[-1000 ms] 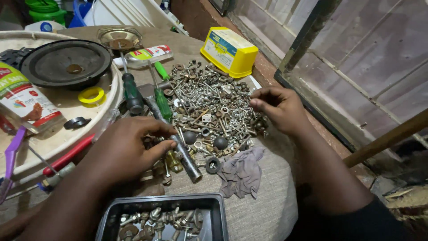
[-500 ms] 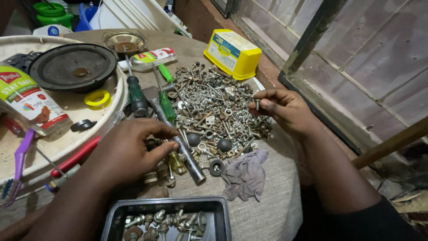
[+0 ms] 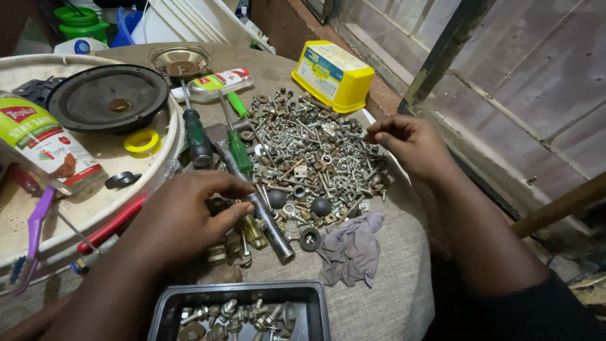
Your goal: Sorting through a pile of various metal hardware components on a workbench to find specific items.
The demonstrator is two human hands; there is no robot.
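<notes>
A heap of screws, nuts and washers point(image 3: 309, 158) lies on a cloth-covered table. My right hand point(image 3: 407, 144) hovers at the heap's right edge, thumb and forefinger pinched on what looks like a small screw. My left hand point(image 3: 180, 218) rests palm down on loose parts at the heap's near left. Its fingers are curled and its thumb lies by a grey metal tube point(image 3: 273, 224); whatever is under the palm is hidden. A black tray point(image 3: 165, 304) with several bolts and nuts sits just below the left hand.
Two green-handled screwdrivers point(image 3: 240, 149) lie left of the heap and a grey rag point(image 3: 350, 249) in front of it. A yellow box point(image 3: 331, 76) stands behind. At left, a round white tray point(image 3: 172, 136) holds a speaker point(image 3: 107, 95), a yellow tape roll point(image 3: 141, 140) and a bottle point(image 3: 47, 148).
My right hand has lifted out of the heap and drawn back to the right with its fingertips pinched. The left hand has stayed on the parts beside the tube.
</notes>
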